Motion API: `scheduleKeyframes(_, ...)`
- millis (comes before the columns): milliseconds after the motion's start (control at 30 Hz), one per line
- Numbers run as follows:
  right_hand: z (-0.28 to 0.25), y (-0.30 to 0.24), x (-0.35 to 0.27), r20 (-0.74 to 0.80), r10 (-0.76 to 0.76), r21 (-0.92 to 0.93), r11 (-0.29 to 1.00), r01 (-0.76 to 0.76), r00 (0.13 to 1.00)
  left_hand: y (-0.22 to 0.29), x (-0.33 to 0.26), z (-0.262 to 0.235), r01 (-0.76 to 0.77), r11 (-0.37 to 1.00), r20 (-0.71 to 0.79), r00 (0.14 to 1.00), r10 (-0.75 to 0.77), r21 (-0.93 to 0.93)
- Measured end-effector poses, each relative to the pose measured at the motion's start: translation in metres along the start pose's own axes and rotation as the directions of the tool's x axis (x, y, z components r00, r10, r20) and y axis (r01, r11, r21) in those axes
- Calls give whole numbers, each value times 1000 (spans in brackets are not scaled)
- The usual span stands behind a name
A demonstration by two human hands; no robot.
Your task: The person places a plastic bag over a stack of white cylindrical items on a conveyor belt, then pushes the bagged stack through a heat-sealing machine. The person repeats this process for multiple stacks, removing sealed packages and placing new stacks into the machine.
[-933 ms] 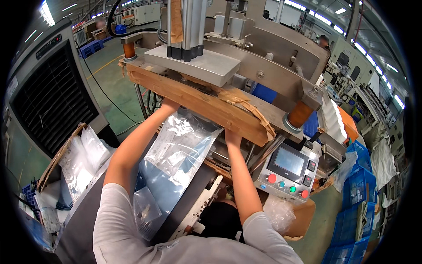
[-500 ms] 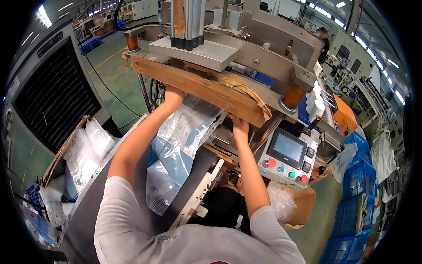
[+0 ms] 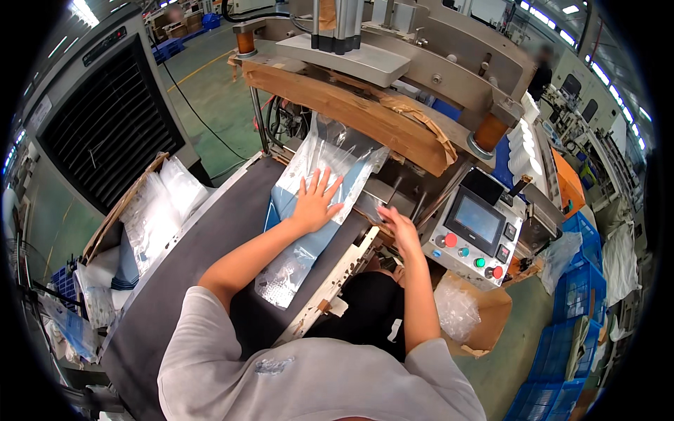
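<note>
A clear plastic bag (image 3: pixel 291 254) with a blue item inside lies along the dark conveyor belt (image 3: pixel 203 252), its far end close to the machine's taped front bar (image 3: pixel 337 105). My left hand (image 3: pixel 316 205) rests flat on the bag with its fingers spread. Off the bag's right side, my right hand (image 3: pixel 397 226) hovers near the belt's edge and the machine's metal parts. Its fingers are stretched out and nothing shows in them.
A control panel (image 3: pixel 472 235) with a screen and coloured buttons stands at my right, above a cardboard box (image 3: pixel 491 316) of clear plastic. At the left are a carton of bagged goods (image 3: pixel 151 217) and a large black-grilled unit (image 3: pixel 102 126). Blue crates (image 3: pixel 562 337) line the far right.
Both hands have come back from under the taped bar. The left now lies on the bag, which looks flatter, while the right is off it. The whole view has shifted slightly.
</note>
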State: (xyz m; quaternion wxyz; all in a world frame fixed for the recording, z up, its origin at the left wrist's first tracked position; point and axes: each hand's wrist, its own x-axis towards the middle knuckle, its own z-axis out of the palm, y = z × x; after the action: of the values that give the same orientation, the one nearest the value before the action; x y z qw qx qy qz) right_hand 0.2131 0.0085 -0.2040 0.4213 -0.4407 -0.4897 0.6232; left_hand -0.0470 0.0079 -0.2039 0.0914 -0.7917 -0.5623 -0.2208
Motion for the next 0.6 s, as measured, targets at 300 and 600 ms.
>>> scheduleKeyframes(300, -252, 108, -171, -179, 486, 423, 823, -380, 855, 3, 1, 3, 12, 1000, 0, 1000, -12, 25)
scheduleKeyframes(600, -360, 218, -189, -727, 581, 542, 813, -212, 366, 2, 2, 0, 52, 997, 7, 999, -53, 50)
